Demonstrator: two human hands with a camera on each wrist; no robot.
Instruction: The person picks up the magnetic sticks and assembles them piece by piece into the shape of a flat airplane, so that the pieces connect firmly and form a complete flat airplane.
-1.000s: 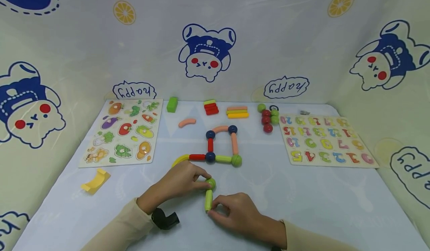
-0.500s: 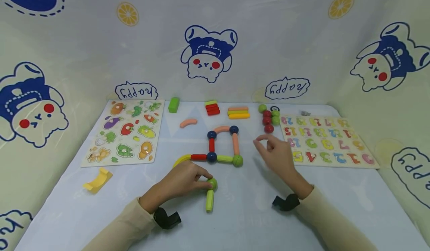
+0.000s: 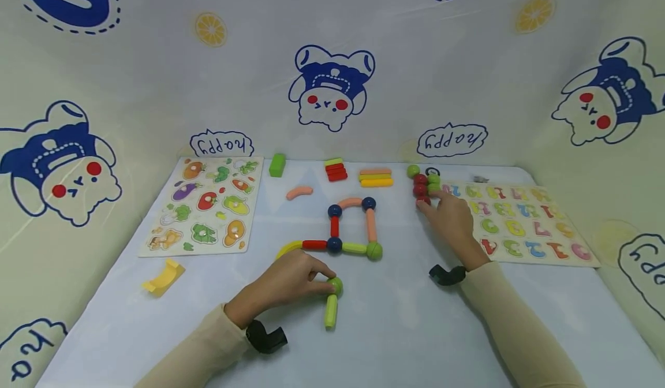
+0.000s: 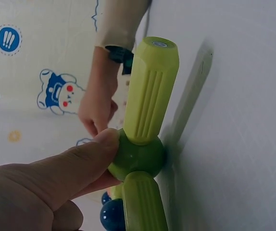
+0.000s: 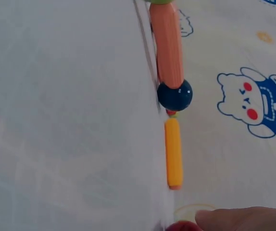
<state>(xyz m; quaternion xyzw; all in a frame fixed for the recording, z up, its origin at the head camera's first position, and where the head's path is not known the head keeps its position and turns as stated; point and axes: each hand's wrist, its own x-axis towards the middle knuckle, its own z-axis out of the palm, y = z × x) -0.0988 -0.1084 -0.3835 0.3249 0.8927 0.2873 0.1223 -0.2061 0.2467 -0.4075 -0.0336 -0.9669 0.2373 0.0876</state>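
Observation:
My left hand [image 3: 291, 281] pinches a green ball [image 4: 140, 156] between thumb and fingers. A light-green rod [image 3: 331, 312] joins this ball and points toward the near edge. In the left wrist view a second green rod [image 4: 145, 204] meets the ball's other side; the hand hides it in the head view. My right hand [image 3: 451, 222] is at the back right, thumb and finger around the nearest red ball [image 3: 423, 200] of a cluster. At the bottom of the right wrist view, a digit touches that red ball [image 5: 183, 226].
A joined figure of rods with a navy ball [image 3: 335, 245] lies mid-table. Behind it are red rods [image 3: 336, 172], yellow rods [image 3: 377, 182] and a curved pink rod [image 3: 299, 192]. A vegetable board [image 3: 202, 209] and a number board [image 3: 540, 249] flank it. A yellow block [image 3: 165, 277] lies left.
My right hand has left the light-green rod and moved forward and right to the red balls. My left hand has kept its pinch on the green ball.

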